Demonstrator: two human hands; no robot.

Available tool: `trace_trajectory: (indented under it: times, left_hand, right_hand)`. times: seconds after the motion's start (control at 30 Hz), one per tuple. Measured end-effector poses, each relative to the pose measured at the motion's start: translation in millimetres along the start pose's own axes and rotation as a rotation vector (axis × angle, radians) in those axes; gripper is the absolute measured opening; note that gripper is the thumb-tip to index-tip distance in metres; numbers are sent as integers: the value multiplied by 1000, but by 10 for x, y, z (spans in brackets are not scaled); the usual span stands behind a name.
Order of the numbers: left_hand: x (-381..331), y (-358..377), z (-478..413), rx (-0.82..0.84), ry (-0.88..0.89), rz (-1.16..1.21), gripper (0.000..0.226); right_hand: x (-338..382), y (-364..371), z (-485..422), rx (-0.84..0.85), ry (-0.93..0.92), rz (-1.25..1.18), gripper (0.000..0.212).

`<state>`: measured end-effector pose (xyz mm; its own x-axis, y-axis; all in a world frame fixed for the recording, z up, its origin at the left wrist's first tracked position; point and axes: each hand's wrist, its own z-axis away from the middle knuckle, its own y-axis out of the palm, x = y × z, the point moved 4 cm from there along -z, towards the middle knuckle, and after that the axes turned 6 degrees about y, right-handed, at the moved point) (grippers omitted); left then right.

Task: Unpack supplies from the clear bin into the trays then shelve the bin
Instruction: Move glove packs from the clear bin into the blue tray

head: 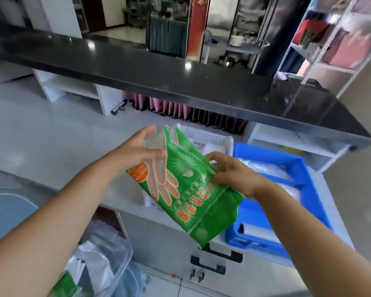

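A green plastic packet of disposable gloves (186, 189), printed with an orange hand outline, hangs tilted in the air over the white desk (51, 146). My right hand (229, 172) pinches its right edge. My left hand (139, 146) rests on its upper left end with the fingers spread. Behind the packet stands a white perforated tray (210, 136). To the right sits a blue tray (304, 168) with clear plastic packs inside. The clear bin (107, 260) stands on the floor at the lower left, with bags and another green packet in it.
A dark raised counter (159, 69) runs across above the desk, with pink folders (176, 108) under it. A white shelf rack (330, 39) stands at the upper right. Drawer handles (214, 260) show on the desk front below. A blue chair back (7, 211) is at left.
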<state>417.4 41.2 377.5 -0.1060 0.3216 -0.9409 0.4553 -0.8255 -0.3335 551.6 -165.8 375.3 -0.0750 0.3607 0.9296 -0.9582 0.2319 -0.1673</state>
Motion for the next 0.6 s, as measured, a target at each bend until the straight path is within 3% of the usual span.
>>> trace_trajectory:
  times: [0.13, 0.2, 0.33, 0.37, 0.47, 0.6]
  left_hand:
    - [-361, 637, -303, 235, 44, 280, 81]
    - [-460, 921, -439, 273, 35, 352, 78]
    - [-555, 1349, -727, 109, 95, 312, 23]
    - [-580, 1439, -786, 61, 104, 316, 24]
    - [-642, 1657, -915, -60, 110, 329, 28]
    - [-728, 1917, -1119, -132, 152, 370, 19]
  right_hand:
    - [-86, -664, 273, 45, -29, 31, 40]
    - [-128, -952, 370, 54, -42, 54, 41]
    - [-195, -1426, 480, 31, -45, 74, 46]
    - [-197, -1544, 492, -14, -52, 123, 47]
    - [-102, -1823, 525, -256, -53, 509, 45]
    - [43, -2035, 477, -513, 13, 1124, 72]
